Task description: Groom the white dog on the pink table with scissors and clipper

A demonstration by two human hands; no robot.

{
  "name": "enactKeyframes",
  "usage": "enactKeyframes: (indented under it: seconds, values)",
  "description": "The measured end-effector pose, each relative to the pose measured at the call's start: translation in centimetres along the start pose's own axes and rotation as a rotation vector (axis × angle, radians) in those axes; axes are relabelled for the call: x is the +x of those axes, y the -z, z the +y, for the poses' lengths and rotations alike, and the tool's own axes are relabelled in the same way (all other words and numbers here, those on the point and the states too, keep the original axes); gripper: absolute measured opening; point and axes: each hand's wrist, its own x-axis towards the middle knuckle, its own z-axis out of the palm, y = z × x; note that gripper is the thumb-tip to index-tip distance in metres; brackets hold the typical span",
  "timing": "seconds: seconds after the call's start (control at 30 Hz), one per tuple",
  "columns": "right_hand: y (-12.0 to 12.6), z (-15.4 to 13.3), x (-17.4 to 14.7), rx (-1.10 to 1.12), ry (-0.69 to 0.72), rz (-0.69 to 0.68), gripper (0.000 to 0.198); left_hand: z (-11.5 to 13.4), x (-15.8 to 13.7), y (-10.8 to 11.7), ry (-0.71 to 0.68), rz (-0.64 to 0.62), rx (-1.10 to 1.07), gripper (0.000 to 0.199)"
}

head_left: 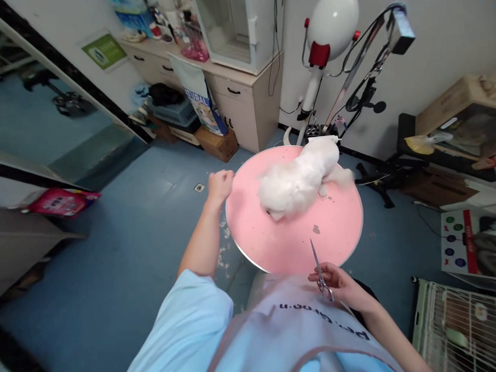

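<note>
A white fluffy dog (299, 175) stands on a round pink table (271, 242), its head low toward the table's left part. My right hand (338, 283) is in front of my apron at the table's near edge. It holds a pair of scissors (319, 270) by the handles, with the blades pointing up and away over the pink top. Curled into a fist, my left hand (220, 186) hovers by the table's left rim, apart from the dog. Nothing sticks out of that fist. Small grey tufts or marks (316, 229) dot the tabletop.
Behind the table stands a white dryer (333, 18) with red knobs on a stand. Cabinets (236, 107) line the back wall, with a food bag (203, 100) in front. At the right are a wire cage (463, 330) and a box (454, 243). A mirror (55, 101) is at left.
</note>
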Motion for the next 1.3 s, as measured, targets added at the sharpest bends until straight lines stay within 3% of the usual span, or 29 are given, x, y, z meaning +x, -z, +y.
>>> enactKeyframes:
  seconds: [0.1, 0.13, 0.17, 0.2, 0.3, 0.37, 0.5, 0.67, 0.73, 0.8, 0.87, 0.9, 0.97, 1.0, 1.07, 1.17, 1.3]
  values:
    - [-0.5, -0.1, -0.4, -0.084, 0.077, 0.14, 0.047, 6.3, 3.5, -6.2, -0.113, -0.27, -0.042, 0.025]
    - [-0.5, -0.1, -0.6, -0.118, 0.111, 0.2, 0.047, 8.0, 3.8, -8.1, -0.127, -0.473, -0.091, 0.022]
    - [-0.4, 0.0, -0.8, -0.15, 0.149, 0.267, 0.047, 9.4, 3.7, -9.8, -0.138, -0.58, -0.11, 0.019]
    - [-0.3, 0.2, -0.9, -0.178, 0.185, 0.341, 0.046, 10.4, 3.2, -11.1, -0.15, -0.609, -0.091, 0.025]
    - [0.3, 1.0, -1.2, -0.186, 0.262, 0.519, 0.042, 11.3, 0.2, -13.1, -0.224, -0.422, 0.104, 0.05]
    - [0.7, 1.5, -0.8, -0.133, 0.274, 0.55, 0.039, 11.0, -2.0, -13.4, -0.282, -0.314, 0.248, 0.047]
    - [1.7, 0.3, 1.6, -0.017, 0.299, 0.516, 0.039, 10.1, -5.3, -14.7, -0.327, -0.3, 0.371, 0.047]
    - [3.5, -6.2, 9.2, -0.144, 0.427, 0.579, 0.035, 9.9, -7.8, -18.5, -0.294, -0.239, 0.166, 0.077]
    - [4.0, -9.0, 12.7, -0.42, 0.445, 0.763, 0.031, 9.8, -8.0, -19.2, -0.291, -0.228, 0.017, 0.089]
    - [4.5, -11.1, 15.6, -0.698, 0.468, 0.841, 0.032, 9.2, -7.6, -19.0, -0.309, -0.281, -0.177, 0.098]
    - [5.1, -11.9, 17.5, -0.863, 0.469, 0.844, 0.027, 8.1, -6.6, -18.0, -0.241, -0.322, -0.388, 0.089]
    - [5.5, -11.9, 18.0, -0.892, 0.46, 0.836, 0.024, 7.5, -6.1, -17.4, -0.163, -0.296, -0.468, 0.074]
    - [6.3, -11.3, 18.5, -0.884, 0.441, 0.82, 0.021, 6.5, -5.2, -16.4, -0.001, -0.164, -0.535, 0.033]
    - [6.6, -10.8, 18.6, -0.866, 0.439, 0.813, 0.021, 6.2, -4.9, -16.2, 0.035, -0.101, -0.526, 0.022]
    - [7.2, -9.7, 18.5, -0.83, 0.451, 0.813, 0.022, 6.1, -5.0, -16.3, -0.013, -0.078, -0.464, 0.019]
    - [7.6, -8.5, 18.4, -0.766, 0.454, 0.848, 0.025, 7.0, -6.5, -17.7, -0.149, -0.173, -0.388, 0.013]
    - [7.7, -7.5, 18.4, -0.63, 0.421, 0.81, 0.028, 7.6, -9.4, -20.0, -0.194, -0.075, -0.328, 0.043]
